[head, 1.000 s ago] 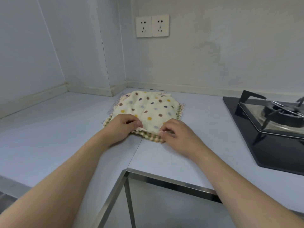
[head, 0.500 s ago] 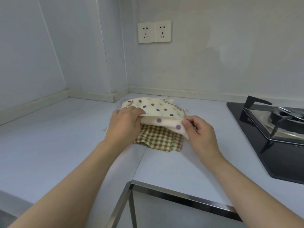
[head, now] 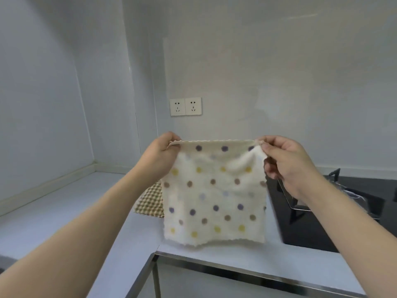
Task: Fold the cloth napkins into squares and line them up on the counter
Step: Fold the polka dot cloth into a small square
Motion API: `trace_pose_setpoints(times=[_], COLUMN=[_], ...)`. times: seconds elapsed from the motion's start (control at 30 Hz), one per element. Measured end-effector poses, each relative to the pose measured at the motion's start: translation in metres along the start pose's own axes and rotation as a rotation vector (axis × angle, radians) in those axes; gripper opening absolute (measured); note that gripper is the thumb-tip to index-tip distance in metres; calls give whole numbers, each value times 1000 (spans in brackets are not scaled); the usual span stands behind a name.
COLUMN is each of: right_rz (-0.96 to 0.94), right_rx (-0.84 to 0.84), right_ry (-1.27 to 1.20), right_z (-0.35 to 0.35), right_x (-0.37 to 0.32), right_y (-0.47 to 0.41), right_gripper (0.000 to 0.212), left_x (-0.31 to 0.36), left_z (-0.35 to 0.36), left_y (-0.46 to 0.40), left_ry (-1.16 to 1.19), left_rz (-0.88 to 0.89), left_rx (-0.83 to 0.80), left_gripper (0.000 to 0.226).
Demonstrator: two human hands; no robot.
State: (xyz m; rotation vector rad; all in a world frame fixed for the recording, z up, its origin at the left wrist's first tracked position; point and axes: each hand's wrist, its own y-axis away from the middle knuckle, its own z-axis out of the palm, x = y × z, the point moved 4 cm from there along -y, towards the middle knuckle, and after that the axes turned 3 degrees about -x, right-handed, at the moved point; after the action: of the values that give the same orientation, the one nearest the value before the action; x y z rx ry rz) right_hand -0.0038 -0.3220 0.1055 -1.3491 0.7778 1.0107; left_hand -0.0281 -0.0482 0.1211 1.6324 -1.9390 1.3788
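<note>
Pale kitchen corner, grey counter [head: 64, 211] under a double wall socket [head: 185, 106]. Held up above the counter, clear of it: the polka-dot napkin [head: 214, 196], hanging flat and unfolded from its top edge. Pinched at the upper left corner by the left hand [head: 160, 154], at the upper right corner by the right hand [head: 285, 162], fingers curled on the cloth. Behind it, lying on the counter, a checked napkin [head: 149, 201]; off to the right, a black gas hob [head: 343, 211]. Step in hand, likely: opening the first napkin out ahead of folding. Next: lay flat or bring edges together, corners matched.
</note>
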Motion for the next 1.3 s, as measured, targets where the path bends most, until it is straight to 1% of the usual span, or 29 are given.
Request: trace_pose_setpoints(times=[0.07, 0.13, 0.27, 0.4, 0.5, 0.57, 0.63, 0.7, 0.77, 0.83, 0.9, 1.03, 1.1, 1.17, 1.2, 1.3], right_rz=[-10, -14, 8, 61, -11, -22, 6, 54, 95, 65, 43, 12, 29, 58, 66, 82], right_rx=[-5, 17, 52, 81, 88, 52, -34, -150, -248, -275, -245, -257, -279, -280, -275, -275], right_ry=[100, 225, 450, 528, 660, 757, 871, 983, 1103, 1148, 1150, 1195, 1193, 1187, 1197, 1236], right_z=[-11, -20, -27, -30, -30, -28, -25, -25, -27, -29, -31, -29, -28, -29, -29, -31], right_x=[-8, -3, 35, 76, 83, 85, 95, 113, 135, 151, 157, 160, 162, 163, 163, 164], right_y=[4, 5, 0, -12, -14, -1, 20, 46, 70, 83, 85, 83, 84, 83, 82, 79], right_gripper=[16, 15, 17, 21, 21, 19, 20, 20, 18, 17, 17, 27, 32, 34, 33, 31], left_x=[2, -5, -34, -66, -75, -77, -83, -98, -114, -126, -128, -129, -129, -125, -123, -119], left_z=[3, 9, 36, 56, 59, 61, 67, 77, 88, 96, 96, 98, 100, 101, 100, 94], left_y=[-3, -4, -2, -4, -6, 3, 25, 57, 86, 103, 106, 105, 105, 105, 105, 103], left_ry=[12, -25, -121, -14, 18, -19, -77, -163, -285, -373, -378, -394, -424, -436, -409, -248], left_rz=[-13, -33, -48, -98, -101, -94, -95, -68, 6, 89, 108, 213, 268, 329, 333, 255], left_rx=[-10, -5, 1, 31, 31, -13, -97, -229, -364, -445, -470, -462, -444, -386, -355, -249], left_gripper=[12, 10, 8, 17, 19, 17, 13, 17, 24, 20, 14, 25, 20, 13, 11, 10])
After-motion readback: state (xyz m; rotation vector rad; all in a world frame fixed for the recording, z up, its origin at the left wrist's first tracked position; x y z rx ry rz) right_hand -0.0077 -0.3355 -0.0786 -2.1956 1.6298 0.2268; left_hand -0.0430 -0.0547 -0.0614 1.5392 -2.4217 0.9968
